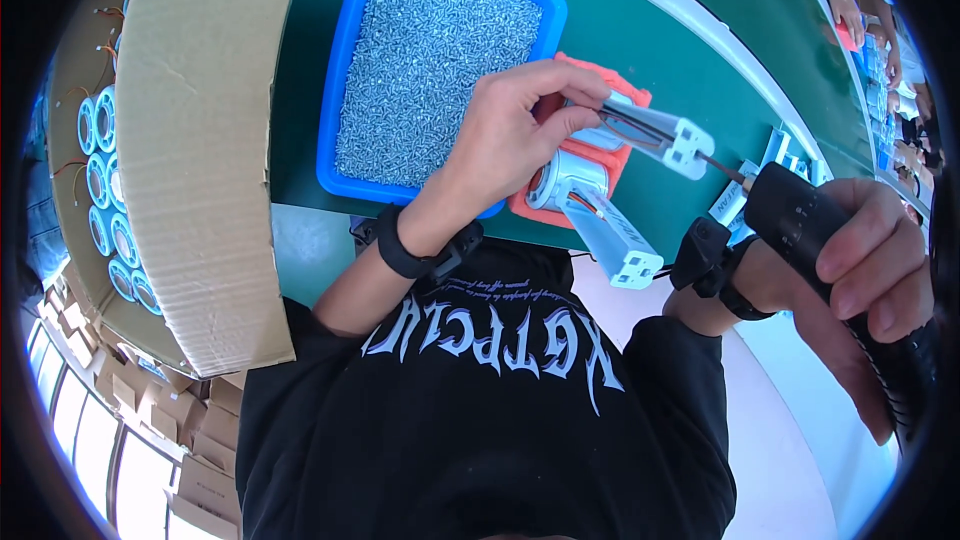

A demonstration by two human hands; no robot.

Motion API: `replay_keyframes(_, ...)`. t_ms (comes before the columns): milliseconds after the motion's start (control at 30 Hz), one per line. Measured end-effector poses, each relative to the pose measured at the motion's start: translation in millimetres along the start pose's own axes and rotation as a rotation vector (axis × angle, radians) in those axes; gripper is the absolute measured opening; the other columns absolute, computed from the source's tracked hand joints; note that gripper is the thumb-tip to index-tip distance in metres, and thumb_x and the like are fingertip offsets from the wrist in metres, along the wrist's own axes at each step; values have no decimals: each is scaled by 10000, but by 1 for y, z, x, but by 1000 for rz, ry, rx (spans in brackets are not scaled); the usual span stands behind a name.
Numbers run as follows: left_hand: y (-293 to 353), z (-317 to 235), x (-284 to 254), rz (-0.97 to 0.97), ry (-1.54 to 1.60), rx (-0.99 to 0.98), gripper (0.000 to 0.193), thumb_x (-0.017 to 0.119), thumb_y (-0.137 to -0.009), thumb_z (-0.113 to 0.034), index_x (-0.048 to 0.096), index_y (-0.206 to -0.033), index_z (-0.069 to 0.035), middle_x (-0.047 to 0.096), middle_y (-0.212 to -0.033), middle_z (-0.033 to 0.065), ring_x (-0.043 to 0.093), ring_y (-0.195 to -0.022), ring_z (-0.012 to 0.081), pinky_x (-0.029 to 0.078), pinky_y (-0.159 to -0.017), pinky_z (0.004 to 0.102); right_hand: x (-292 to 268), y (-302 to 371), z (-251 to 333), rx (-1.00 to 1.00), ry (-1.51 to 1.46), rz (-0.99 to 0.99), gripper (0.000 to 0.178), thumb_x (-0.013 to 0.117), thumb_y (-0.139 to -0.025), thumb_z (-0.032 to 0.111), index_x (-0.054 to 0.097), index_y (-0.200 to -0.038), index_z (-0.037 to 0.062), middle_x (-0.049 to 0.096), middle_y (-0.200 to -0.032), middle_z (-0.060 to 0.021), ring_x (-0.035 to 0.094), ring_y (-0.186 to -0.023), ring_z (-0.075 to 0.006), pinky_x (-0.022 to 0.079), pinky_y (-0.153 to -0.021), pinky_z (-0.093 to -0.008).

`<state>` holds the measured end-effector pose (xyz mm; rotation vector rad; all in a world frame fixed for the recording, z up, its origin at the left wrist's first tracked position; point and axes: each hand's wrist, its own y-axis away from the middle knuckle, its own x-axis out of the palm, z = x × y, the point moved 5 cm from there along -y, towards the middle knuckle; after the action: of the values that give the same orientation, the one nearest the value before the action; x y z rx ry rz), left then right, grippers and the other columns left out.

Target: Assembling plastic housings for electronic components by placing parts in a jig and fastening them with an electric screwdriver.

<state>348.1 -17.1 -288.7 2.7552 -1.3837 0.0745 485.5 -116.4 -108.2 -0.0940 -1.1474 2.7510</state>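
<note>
Pinching a white bracket (660, 137) between the thumb and fingers of the left hand (525, 120), near its inner end, with the far end block left free and pointing right. Gripping a black power screwdriver (800, 218) in the right hand (870, 260), fingers wrapped around the body, with the thin bit (727, 171) reaching that end block. Cannot tell whether the tip sits in a hole or only touches the surface. So, have both hands occupied.

Working over a green desk (690, 50), at a coral-red holder (617, 160) with two cylindrical units side by side in it. Can see the pinched bracket extending across the upper unit (599, 136), the joint between them covered by the left hand. Can see the lower unit (588, 175) with a second white bracket (615, 243) slanting down to the right, past the holder's edge, coloured wires (590, 202) showing near its base.

Have a blue tray (338, 90) full of small silver screws (430, 60) just left of the holder, partly behind the left forearm. Find more white parts (728, 202) on the desk near the bit, and a cardboard box (210, 140) at far left with white-and-blue cylinders (110, 115) inside. See another person's hand (847, 15) at upper right, well apart.
</note>
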Motion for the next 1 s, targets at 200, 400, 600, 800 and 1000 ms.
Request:
replay_keyframes(200, 3, 1, 1, -99, -3, 85, 204, 696, -750, 70, 686, -938, -8, 698, -840, 102, 679, -741, 150, 526, -630, 261, 1, 1, 2, -47, -6, -103, 563, 736, -677, 615, 535, -740, 93, 564, -806, 11, 586, -615, -123, 488, -510, -239)
replay_keyframes(400, 5, -7, 1, -95, -94, 155, 162, 688, -760, 56, 690, -911, -2, 698, -835, 101, 675, -718, 163, 520, -607, 259, 0, 3, 22, -116, -9, -117, 504, 768, -725, 515, 515, -743, 80, 557, -827, -13, 596, -625, -143, 519, -521, -259)
replay_keyframes(600, 7, -12, 2, -8, -33, 123, 136, 672, -780, 57, 705, -900, 2, 705, -921, 116, 675, -867, 193, 525, -762, 295, -16, 0, 45, -172, -7, -200, 661, 698, -665, 673, 602, -950, 84, 576, -749, 10, 547, -522, -94, 455, -476, -220)
replay_keyframes(800, 7, -12, 3, 17, 78, 143, 111, 662, -783, 73, 698, -852, -6, 690, -901, 108, 651, -866, 184, 506, -784, 287, -8, -5, 46, -215, -9, -302, 689, 691, -730, 559, 550, -1193, 69, 548, -723, -19, 547, -515, -108, 480, -470, -240)
replay_keyframes(1000, 6, -2, 2, 6, 119, 131, 128, 669, -782, 62, 700, -878, -17, 693, -876, 78, 644, -806, 136, 491, -730, 247, -5, -5, 49, -203, -5, -237, 690, 651, -787, 523, 489, -1277, 65, 538, -758, -50, 536, -507, -133, 483, -449, -257)
